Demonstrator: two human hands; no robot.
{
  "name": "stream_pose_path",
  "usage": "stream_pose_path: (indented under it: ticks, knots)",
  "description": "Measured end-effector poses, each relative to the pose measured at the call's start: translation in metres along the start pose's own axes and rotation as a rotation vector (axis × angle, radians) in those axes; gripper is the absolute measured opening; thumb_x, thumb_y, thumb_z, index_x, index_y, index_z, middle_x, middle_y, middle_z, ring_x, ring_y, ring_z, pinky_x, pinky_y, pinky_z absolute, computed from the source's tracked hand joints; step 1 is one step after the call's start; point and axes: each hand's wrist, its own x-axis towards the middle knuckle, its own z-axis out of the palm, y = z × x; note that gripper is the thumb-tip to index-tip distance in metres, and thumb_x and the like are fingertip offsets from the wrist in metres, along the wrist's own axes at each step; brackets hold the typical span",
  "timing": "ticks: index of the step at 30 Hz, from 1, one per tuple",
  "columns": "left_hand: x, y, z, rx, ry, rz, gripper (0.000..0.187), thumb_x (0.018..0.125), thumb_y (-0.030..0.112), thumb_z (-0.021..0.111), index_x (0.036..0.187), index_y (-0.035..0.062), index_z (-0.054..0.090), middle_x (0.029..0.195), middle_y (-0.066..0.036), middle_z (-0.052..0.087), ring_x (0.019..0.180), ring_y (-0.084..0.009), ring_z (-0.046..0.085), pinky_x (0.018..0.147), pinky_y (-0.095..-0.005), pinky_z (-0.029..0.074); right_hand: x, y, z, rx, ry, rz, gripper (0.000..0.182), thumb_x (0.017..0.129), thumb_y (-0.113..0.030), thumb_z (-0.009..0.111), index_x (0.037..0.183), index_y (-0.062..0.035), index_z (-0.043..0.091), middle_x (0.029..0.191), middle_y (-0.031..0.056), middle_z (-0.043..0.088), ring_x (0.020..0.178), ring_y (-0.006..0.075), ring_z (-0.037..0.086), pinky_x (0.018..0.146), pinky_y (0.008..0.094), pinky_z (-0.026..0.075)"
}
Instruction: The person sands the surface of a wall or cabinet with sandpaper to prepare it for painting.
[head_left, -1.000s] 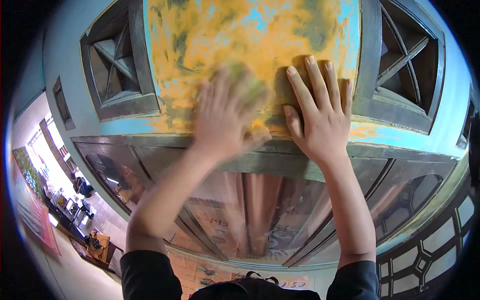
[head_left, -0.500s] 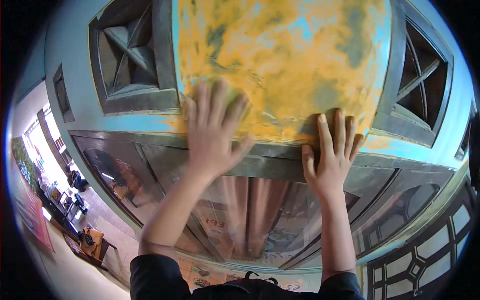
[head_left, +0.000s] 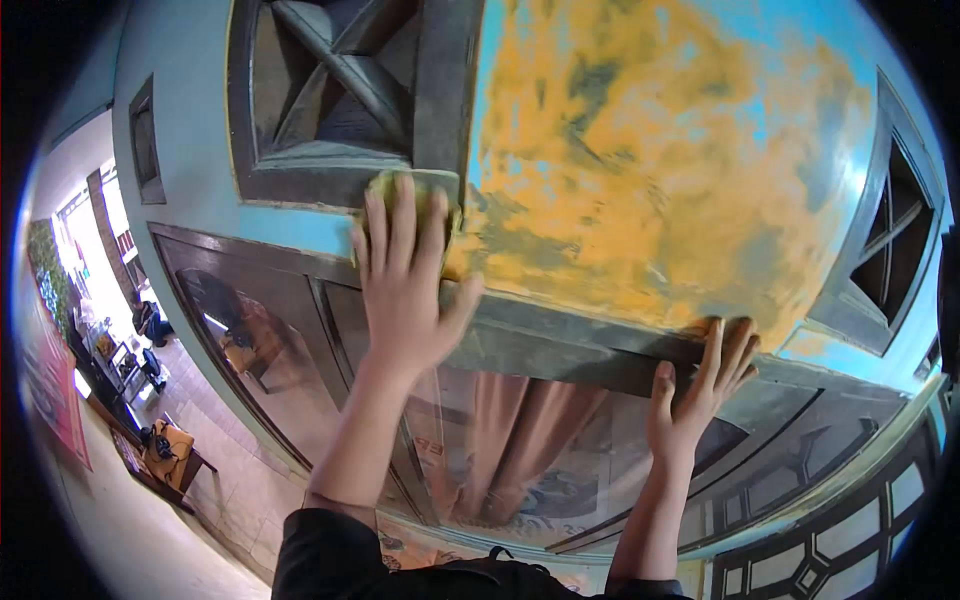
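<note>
Left hand presses sponge; wall orange-stained

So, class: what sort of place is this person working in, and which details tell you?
Probably the front of a building, above a glazed doorway. The left hand presses a sponge on a blue wall smeared yellow, between dark latticed vents; the right hand rests on the door frame.

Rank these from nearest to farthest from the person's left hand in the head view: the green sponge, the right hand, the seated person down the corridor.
1. Green sponge, under the left hand on the wall.
2. Right hand, lower right, on the ledge.
3. Seated person, far left, below.
</note>
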Motion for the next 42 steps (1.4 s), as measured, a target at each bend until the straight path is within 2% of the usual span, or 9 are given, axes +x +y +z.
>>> stream_pose_path:
  ticks: [3,10,14,18,23,27,35,39,42]
  knots:
    - [-0.055,0.006,0.016,0.027,-0.061,-0.035,0.084,0.096,0.055,0.051,0.158,0.003,0.031,0.166,-0.029,0.013,0.153,-0.0524,0.004,0.118,-0.0688,0.004,-0.009,-0.001,0.006,-0.021,0.003,-0.007,0.068,0.1,-0.042,0.054,0.159,-0.0139,0.034,0.168,0.0245,0.015,0.155,0.048,0.006,0.118,0.069,0.002]
    - [-0.015,-0.034,-0.011,0.002,-0.003,-0.109,0.082,0.097,0.053,0.05,0.157,0.0006,0.032,0.166,-0.028,0.014,0.153,-0.0521,0.005,0.12,-0.0654,0.005,-0.011,-0.013,0.012,-0.025,0.02,0.053,0.076,0.101,-0.053,0.049,0.162,-0.0147,0.026,0.17,0.0204,0.011,0.156,0.0453,0.003,0.118,0.0694,-0.001]
    - [-0.068,-0.026,0.004,0.007,-0.086,-0.037,0.09,0.098,0.06,0.045,0.159,-0.0032,0.024,0.169,-0.024,0.01,0.155,-0.0467,0.004,0.122,-0.0589,0.001,-0.012,-0.027,0.022,-0.049,0.044,0.085,0.08,0.1,-0.056,0.048,0.163,-0.0128,0.024,0.169,0.0237,0.009,0.156,0.0456,0.003,0.116,0.071,-0.002]
    - [-0.023,-0.049,-0.014,-0.065,0.014,-0.108,0.086,0.099,0.065,0.039,0.156,0.0006,0.035,0.166,-0.028,0.017,0.153,-0.0515,0.008,0.119,-0.0664,0.004,-0.012,-0.036,0.033,-0.05,0.112,0.048,0.08,0.101,-0.058,0.046,0.163,-0.0123,0.023,0.17,0.0198,0.011,0.156,0.0435,0.003,0.119,0.0674,-0.001]
    - [-0.046,-0.063,-0.009,0.043,-0.027,-0.093,0.091,0.099,0.067,0.037,0.158,-0.0023,0.026,0.167,-0.026,0.015,0.155,-0.0472,0.008,0.12,-0.0643,0.005,-0.016,-0.027,0.05,-0.131,0.214,0.007,0.077,0.104,-0.058,0.041,0.161,-0.0093,0.026,0.169,0.0175,0.016,0.156,0.0428,0.007,0.121,0.0638,0.004]
    - [-0.03,-0.118,-0.029,0.086,0.065,-0.269,0.092,0.099,0.059,0.045,0.159,-0.0051,0.016,0.167,-0.028,0.012,0.156,-0.0444,0.008,0.123,-0.0595,0.006,-0.016,-0.024,0.049,-0.153,0.219,-0.037,0.075,0.104,-0.056,0.041,0.16,-0.0083,0.029,0.168,0.0189,0.02,0.156,0.0422,0.011,0.122,0.0625,0.006]
    - [-0.049,-0.092,-0.026,0.06,-0.119,-0.047,0.099,0.098,0.068,0.039,0.158,-0.0081,0.018,0.166,-0.03,0.012,0.154,-0.0504,0.008,0.121,-0.061,0.01,-0.012,-0.03,0.054,-0.157,0.275,-0.04,0.075,0.105,-0.059,0.038,0.16,-0.0088,0.03,0.167,0.0194,0.021,0.156,0.039,0.014,0.123,0.0595,0.012]
    - [-0.034,-0.121,-0.017,-0.032,0.122,-0.145,0.101,0.096,0.072,0.039,0.156,-0.0081,0.023,0.164,-0.031,0.016,0.153,-0.0519,0.011,0.12,-0.0648,0.01,-0.014,-0.026,0.057,-0.141,0.287,0.011,0.078,0.104,-0.064,0.031,0.16,-0.0101,0.03,0.167,0.0178,0.021,0.156,0.0376,0.015,0.124,0.0591,0.012]
    - [-0.054,-0.084,-0.02,-0.023,-0.065,-0.029,0.097,0.099,0.068,0.036,0.157,-0.0087,0.02,0.165,-0.031,0.016,0.153,-0.0508,0.009,0.122,-0.0601,0.009,-0.013,-0.027,0.058,-0.122,0.297,0.017,0.078,0.104,-0.064,0.031,0.16,-0.0103,0.03,0.167,0.0176,0.022,0.156,0.0376,0.015,0.124,0.0589,0.012]
